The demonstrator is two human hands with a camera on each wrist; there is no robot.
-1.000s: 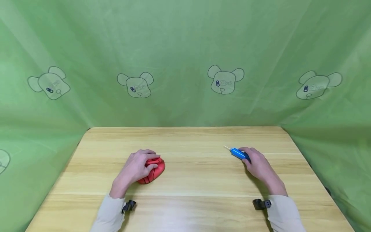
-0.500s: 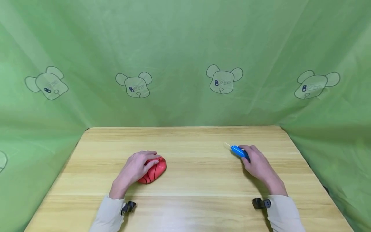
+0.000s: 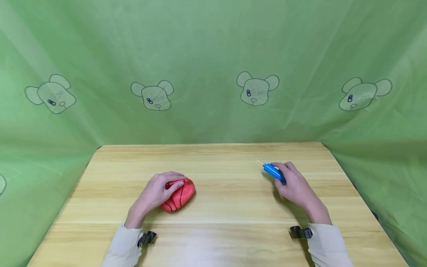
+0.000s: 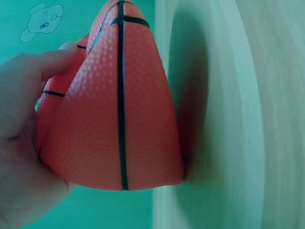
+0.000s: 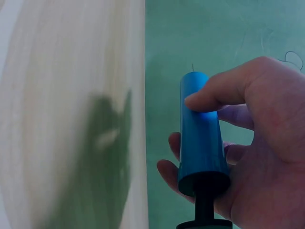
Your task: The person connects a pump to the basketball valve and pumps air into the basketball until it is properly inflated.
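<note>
A deflated red basketball with black seam lines is gripped by my left hand, thumb on top of its folded part. The left wrist view shows the basketball caved in and pinched, with its shadow on the table beside it. My right hand holds a small blue ball pump, its thin needle pointing to the far left. Up close in the right wrist view, my thumb lies along the blue barrel and the fingers curl round behind it. A black plunger handle sticks out at the lower end.
Both hands are over a light wood-grain table, well apart from each other. A green curtain printed with bear heads hangs behind the table and along both sides. Small black cameras sit on the cuffs.
My left hand has tilted the basketball and shifted it slightly right, so more of its face shows. My right hand has raised the pump a little and moved it slightly farther away.
</note>
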